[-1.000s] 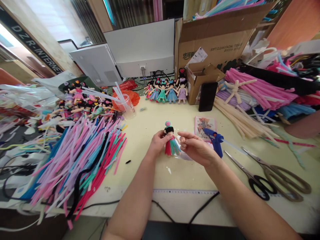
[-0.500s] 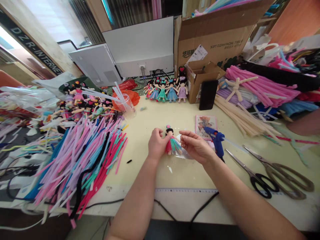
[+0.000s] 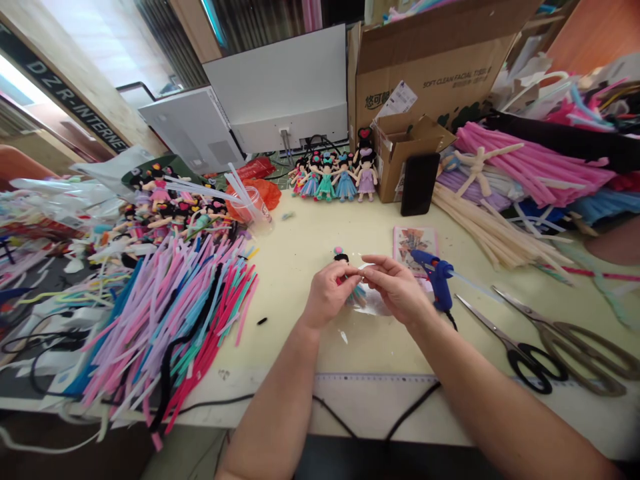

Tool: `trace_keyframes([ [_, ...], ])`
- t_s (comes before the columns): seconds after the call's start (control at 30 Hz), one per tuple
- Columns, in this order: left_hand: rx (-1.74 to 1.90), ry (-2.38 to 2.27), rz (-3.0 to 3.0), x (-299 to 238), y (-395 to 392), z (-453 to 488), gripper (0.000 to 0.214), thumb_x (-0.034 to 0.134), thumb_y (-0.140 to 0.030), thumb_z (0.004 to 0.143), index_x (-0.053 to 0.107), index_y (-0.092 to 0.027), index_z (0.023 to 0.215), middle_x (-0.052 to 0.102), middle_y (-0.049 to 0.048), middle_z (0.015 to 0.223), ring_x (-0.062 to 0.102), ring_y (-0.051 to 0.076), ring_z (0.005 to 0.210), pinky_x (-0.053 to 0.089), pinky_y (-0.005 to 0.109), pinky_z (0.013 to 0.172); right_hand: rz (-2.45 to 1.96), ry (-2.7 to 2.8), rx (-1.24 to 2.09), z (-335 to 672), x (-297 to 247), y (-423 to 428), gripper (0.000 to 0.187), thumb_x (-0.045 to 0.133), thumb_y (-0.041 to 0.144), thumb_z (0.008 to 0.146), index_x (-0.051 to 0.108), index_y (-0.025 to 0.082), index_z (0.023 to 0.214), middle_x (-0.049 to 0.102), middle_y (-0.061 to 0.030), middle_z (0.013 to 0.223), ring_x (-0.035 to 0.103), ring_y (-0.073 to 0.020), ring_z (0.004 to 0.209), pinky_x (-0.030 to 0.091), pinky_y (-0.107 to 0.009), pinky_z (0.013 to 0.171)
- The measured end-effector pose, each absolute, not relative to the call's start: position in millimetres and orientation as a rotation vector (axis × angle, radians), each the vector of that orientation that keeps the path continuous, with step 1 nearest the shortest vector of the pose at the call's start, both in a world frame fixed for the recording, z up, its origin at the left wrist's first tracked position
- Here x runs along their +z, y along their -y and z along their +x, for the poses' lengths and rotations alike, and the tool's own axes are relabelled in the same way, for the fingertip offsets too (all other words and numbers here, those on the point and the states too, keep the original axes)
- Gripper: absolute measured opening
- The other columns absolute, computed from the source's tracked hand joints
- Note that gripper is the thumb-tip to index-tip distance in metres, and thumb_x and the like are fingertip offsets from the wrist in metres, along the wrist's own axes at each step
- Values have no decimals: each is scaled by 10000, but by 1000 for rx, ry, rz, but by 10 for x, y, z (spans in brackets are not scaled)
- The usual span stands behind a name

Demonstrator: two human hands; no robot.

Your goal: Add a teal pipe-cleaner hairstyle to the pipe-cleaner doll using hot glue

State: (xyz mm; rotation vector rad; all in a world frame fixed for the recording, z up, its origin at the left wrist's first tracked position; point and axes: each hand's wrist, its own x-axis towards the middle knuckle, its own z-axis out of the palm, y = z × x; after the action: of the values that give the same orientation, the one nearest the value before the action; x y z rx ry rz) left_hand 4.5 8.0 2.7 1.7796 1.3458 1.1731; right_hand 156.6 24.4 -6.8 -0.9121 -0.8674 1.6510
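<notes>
A small pipe-cleaner doll with black hair, a pink-and-teal hair bun and a multicoloured skirt is at the table's middle. My left hand is closed around it, hiding most of its body. Only the head and some skirt strands show. My right hand is closed in a pinch, its fingertips meeting the left ones at the doll's side. What lies between those fingertips is too small to make out. Clear plastic film lies under the hands. A blue glue gun rests just right of my right hand.
Two pairs of scissors, black-handled and brown-handled, lie at right. Pipe cleaners heap at left. Finished dolls stand behind, near a plastic cup, a black phone and a cardboard box. A cable crosses the front edge.
My left hand has shifted from the doll's left side over its body, covering more of it. Both hands' fingertips, apart before, now meet. The view has shifted slightly.
</notes>
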Motion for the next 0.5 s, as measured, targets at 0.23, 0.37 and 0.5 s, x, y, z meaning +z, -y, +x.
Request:
trace_keyframes([
  [0.23, 1120, -1349, 1852, 10, -92, 44, 191, 528, -271, 854, 709, -213, 837, 616, 41, 776, 564, 164, 748, 426, 275, 722, -972, 1009, 1515, 1551, -80, -263, 388, 806, 314, 600, 652, 190, 934, 656, 19, 663, 569, -121, 634, 419, -282, 646],
  [0.37, 1120, -1463, 1986, -15, -88, 81, 182, 513, -191, 828, 687, -214, 779, 620, 47, 770, 558, 170, 757, 411, 283, 737, -989, 1070, 1461, 1500, -118, -260, 398, 798, 350, 600, 641, 207, 937, 675, 18, 661, 604, -144, 648, 456, -312, 672],
  [0.5, 1146, -1771, 1970, -27, -107, 65, 159, 543, -121, 751, 653, -210, 679, 578, 27, 688, 514, 155, 673, 382, 274, 692, -919, 1071, 1507, 1440, -145, -224, 386, 779, 360, 622, 642, 221, 954, 731, -11, 796, 656, -169, 766, 485, -351, 772],
])
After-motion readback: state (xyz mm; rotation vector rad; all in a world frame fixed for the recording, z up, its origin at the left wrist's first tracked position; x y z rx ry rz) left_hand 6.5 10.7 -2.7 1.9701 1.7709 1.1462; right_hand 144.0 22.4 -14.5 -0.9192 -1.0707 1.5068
